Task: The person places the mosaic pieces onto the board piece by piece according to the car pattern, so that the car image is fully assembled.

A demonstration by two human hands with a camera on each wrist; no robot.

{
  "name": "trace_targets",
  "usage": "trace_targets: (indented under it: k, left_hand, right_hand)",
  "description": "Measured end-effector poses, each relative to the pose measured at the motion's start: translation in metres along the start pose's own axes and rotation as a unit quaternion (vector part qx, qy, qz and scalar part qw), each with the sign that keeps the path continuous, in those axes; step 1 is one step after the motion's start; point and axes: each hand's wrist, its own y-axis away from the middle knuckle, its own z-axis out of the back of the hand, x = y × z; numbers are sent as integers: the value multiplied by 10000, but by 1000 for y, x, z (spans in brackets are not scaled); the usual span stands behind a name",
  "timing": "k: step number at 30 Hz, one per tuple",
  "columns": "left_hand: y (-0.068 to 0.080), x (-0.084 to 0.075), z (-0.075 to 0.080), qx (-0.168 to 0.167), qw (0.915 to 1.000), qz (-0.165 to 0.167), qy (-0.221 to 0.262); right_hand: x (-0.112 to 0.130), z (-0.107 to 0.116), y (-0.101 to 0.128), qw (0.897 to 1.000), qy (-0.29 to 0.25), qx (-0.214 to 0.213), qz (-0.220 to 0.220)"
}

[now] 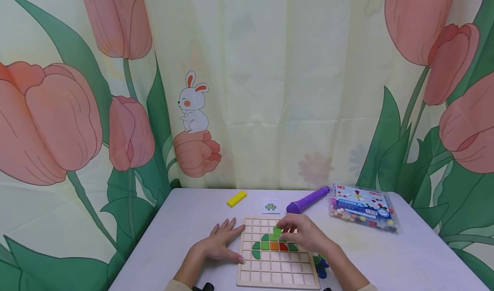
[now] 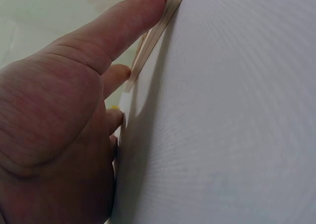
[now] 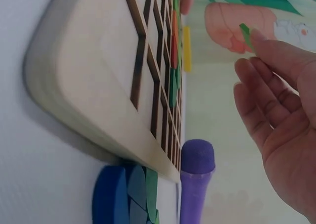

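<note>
From the head view, a wooden grid board (image 1: 278, 256) lies on the pale surface (image 1: 386, 256) in front of the person. The left hand (image 1: 221, 244) rests flat beside the board's left edge, fingers straight and spread, thumb against the frame. The right hand (image 1: 305, 235) hovers over the upper middle of the board and pinches a small green piece (image 1: 276, 230) at its fingertips, just above the filled cells — a row of green, orange and red pieces (image 1: 272, 244). Behind the board lie a yellow block (image 1: 236, 199), a small pattern card (image 1: 271, 206), a purple pen (image 1: 307, 200) and a clear bag of beads (image 1: 362, 208). Blue and green pieces (image 1: 320, 266) sit just beside the board's right edge, partly hidden by the right forearm.

The left wrist view shows what the head view cannot: the thumb pressed along the board's thin wooden edge (image 2: 155, 31), with the other fingers touching the surface.

The right wrist view looks along the board (image 3: 98, 75) from its side — the cut-out cells appear as dark slots. It shows the green piece (image 3: 245, 35) as a thin flat tile, held edge-on between thumb and forefinger, above the board and apart from it, the other fingers loosely extended. Here the spare blue and green pieces (image 3: 126, 197) show as a stack beside the purple pen (image 3: 196, 179).
</note>
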Motion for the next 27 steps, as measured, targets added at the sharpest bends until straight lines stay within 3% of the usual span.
trace_targets:
  k: [14, 27]
  left_hand:
    - [0, 1, 1, 11, 10000, -18, 5]
    - [0, 2, 0, 24, 10000, -52, 43]
  right_hand:
    - [4, -21, -8, 9979, 96, 623, 119]
    - [13, -34, -15, 9917, 63, 1198, -460]
